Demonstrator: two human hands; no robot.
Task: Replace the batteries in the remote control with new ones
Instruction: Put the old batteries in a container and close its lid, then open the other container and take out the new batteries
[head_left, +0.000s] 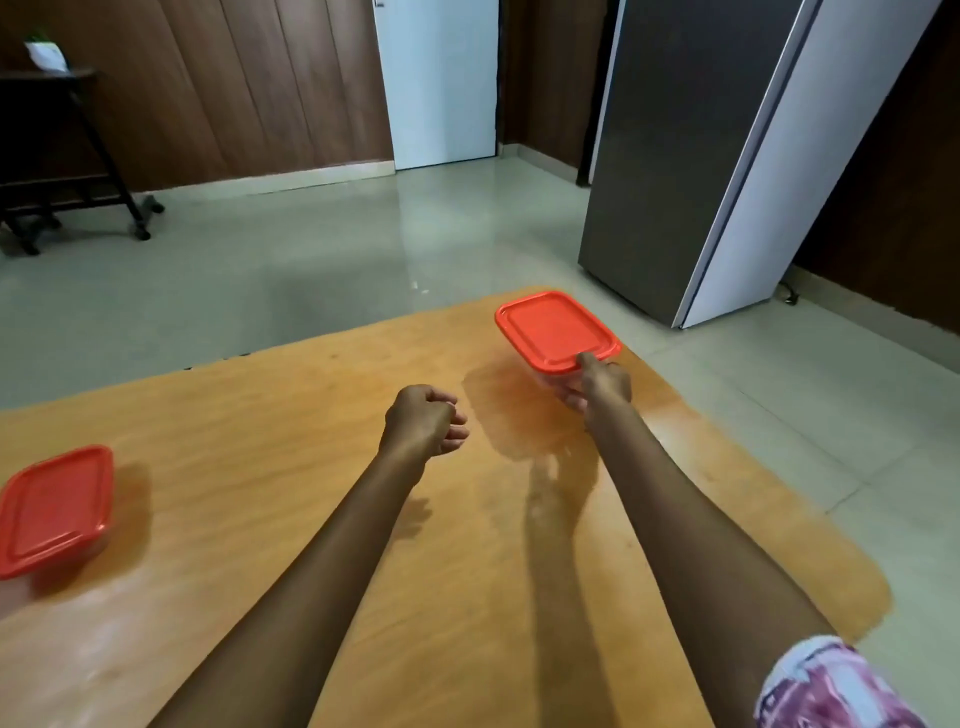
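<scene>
Evidently you're at the fetching step, your right hand (602, 384) pinching the near edge of the red-lidded container (556, 330) at one o'clock on the table (260, 415), your left hand (423, 418) loosely curled and empty; next, lift the lid, as no remote or batteries show.

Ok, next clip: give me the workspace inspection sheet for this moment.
Surface: wooden table, mostly bare.
Job's things: no remote or batteries seen; far container and near-left container, both with red lids on.
Clutter: nothing seen.
Grippers: right hand grips the far container's near edge, thumb on the lid; left hand loosely curled, empty.
Cables: a cord on the floor by the refrigerator.
Surroundings: tiled floor, white door, dark trolley.
</scene>
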